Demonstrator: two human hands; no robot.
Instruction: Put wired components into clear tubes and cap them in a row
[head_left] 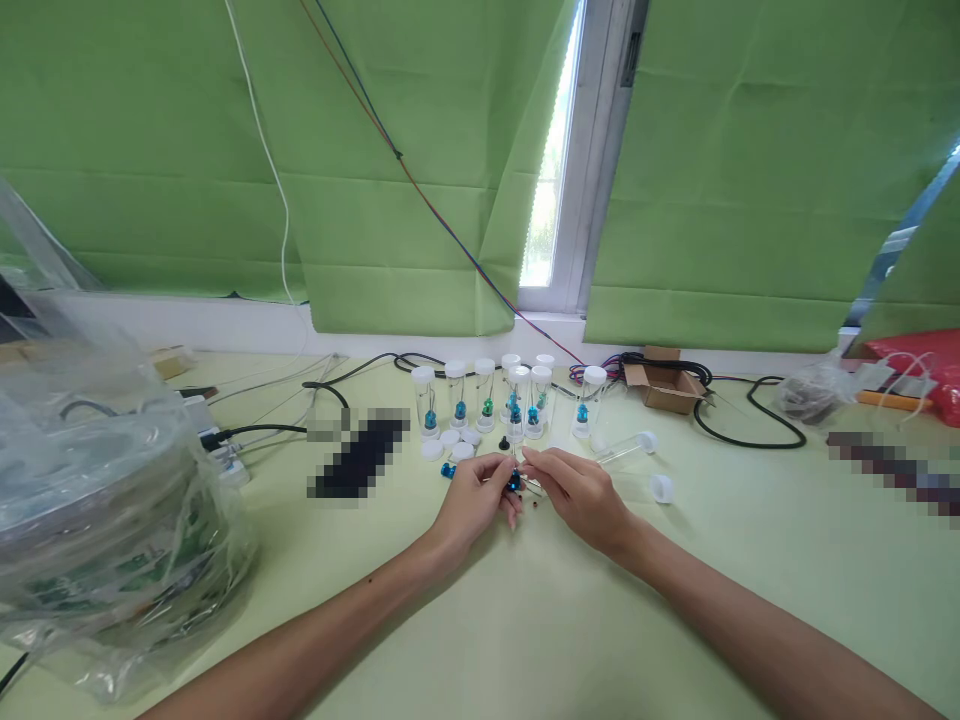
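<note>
My left hand (474,498) is closed around a small dark-blue piece (514,481), pinched between thumb and fingers. Close against it, my right hand (581,492) has its fingertips pressed together at the top of the piece; whatever they grip is too small to make out. Beyond both hands stand several clear tubes (458,395) with white ends, each with a small blue or green piece inside. Another blue piece (448,470) lies beside my left hand, near several loose white caps (431,450). A tiny black part (504,443) sits just behind my fingers.
To the right lie a clear tube (619,449) on its side and a white cap (661,488). An open cardboard box (666,388) and black cable (757,443) are at the back. A large plastic-wrapped bundle (112,530) occupies the left. Green blinds (420,230) hang behind.
</note>
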